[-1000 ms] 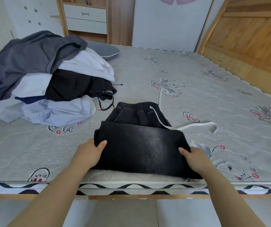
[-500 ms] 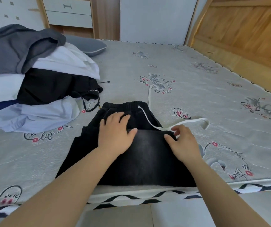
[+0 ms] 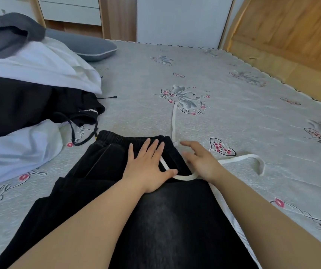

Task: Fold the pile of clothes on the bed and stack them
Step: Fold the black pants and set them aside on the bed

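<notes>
Black trousers (image 3: pixel 117 210) lie folded low in the middle of the frame on the bed (image 3: pixel 233 117). The left hand (image 3: pixel 148 169) presses flat near the waistband, fingers straight. The right hand (image 3: pixel 200 162) rests beside it over the white drawstring (image 3: pixel 241 159), fingers relaxed. The pile of clothes (image 3: pixel 29 90) sits upper left.

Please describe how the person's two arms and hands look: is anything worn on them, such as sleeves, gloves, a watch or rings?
Both forearms are bare as far as the view shows, with no sleeves visible. The left hand and the right hand wear no gloves. No watch, bracelet or ring is visible on either.
</notes>
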